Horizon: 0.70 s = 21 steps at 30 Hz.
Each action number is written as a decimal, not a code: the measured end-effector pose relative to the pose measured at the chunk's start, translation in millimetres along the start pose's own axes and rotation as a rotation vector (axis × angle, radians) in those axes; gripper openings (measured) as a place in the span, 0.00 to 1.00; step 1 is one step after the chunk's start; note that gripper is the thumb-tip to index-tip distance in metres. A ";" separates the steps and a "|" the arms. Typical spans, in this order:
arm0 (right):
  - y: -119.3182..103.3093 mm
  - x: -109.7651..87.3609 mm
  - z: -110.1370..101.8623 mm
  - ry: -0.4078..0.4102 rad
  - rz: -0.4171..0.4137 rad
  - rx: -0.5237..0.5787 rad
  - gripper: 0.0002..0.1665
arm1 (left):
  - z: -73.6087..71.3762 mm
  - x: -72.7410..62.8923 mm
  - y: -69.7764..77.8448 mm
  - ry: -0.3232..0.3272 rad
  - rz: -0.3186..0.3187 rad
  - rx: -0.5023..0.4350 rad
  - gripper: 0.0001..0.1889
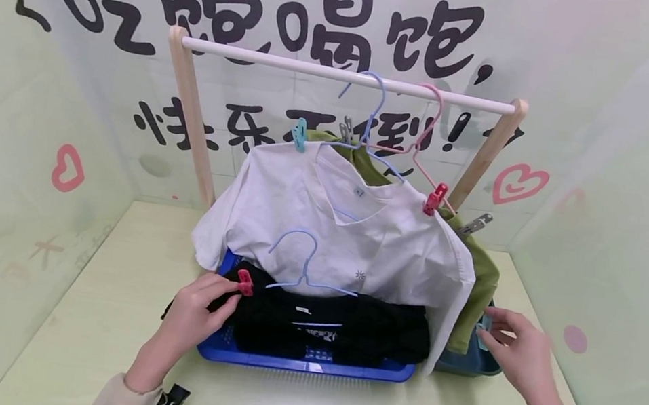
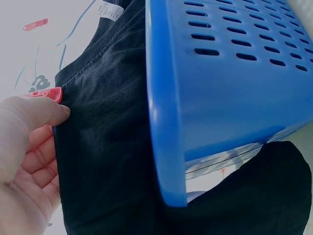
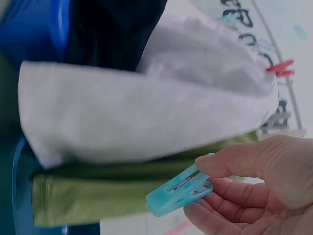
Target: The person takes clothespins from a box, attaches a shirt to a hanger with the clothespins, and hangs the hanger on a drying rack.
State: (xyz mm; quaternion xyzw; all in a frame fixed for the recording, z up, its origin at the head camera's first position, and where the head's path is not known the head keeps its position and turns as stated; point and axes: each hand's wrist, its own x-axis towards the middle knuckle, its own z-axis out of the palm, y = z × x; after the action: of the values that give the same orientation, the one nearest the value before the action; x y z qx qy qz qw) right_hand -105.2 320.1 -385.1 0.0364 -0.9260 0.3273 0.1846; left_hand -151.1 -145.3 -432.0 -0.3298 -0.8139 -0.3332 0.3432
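My left hand (image 1: 193, 312) pinches a red clothespin (image 1: 245, 282) at the shoulder edge of a black shirt (image 1: 388, 327). The shirt lies over a blue basket (image 1: 303, 364), with a blue hanger (image 1: 306, 270) at its neck. My right hand (image 1: 522, 355) holds a teal clothespin (image 3: 178, 190) between thumb and fingers, beside the green garment (image 1: 483, 271) and over a dark bin (image 1: 466, 366). Behind the black shirt hangs a white V-neck shirt (image 1: 275, 203) on another blue hanger (image 1: 368, 123), with a teal clip (image 1: 299, 134) and a red clip (image 1: 436, 199) at its shoulders.
A rack with a white rod (image 1: 269, 59) and wooden posts (image 1: 191, 116) stands at the back. The green garment hangs there on a pink hanger (image 1: 426, 130), with a grey clip (image 1: 475, 225) at its shoulder. Printed walls (image 1: 33, 123) enclose the pale table (image 1: 124, 272).
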 end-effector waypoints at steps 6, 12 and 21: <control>-15.6 -7.8 11.0 0.040 -0.076 0.055 0.21 | 0.1 -0.8 0.0 -0.007 -0.010 -0.013 0.11; -25.2 -10.4 31.5 0.073 -0.243 0.227 0.25 | -0.4 -0.4 0.6 0.004 0.006 0.013 0.13; -43.5 -5.0 60.3 0.047 -0.362 0.504 0.26 | 0.3 -2.6 0.4 -0.006 0.002 0.001 0.12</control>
State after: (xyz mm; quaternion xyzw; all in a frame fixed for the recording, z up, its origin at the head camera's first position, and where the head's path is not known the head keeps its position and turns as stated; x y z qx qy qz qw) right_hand -111.6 248.4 -404.4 0.2379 -0.7896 0.5090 0.2466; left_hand -149.5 -145.7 -434.0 -0.3315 -0.8148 -0.3314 0.3413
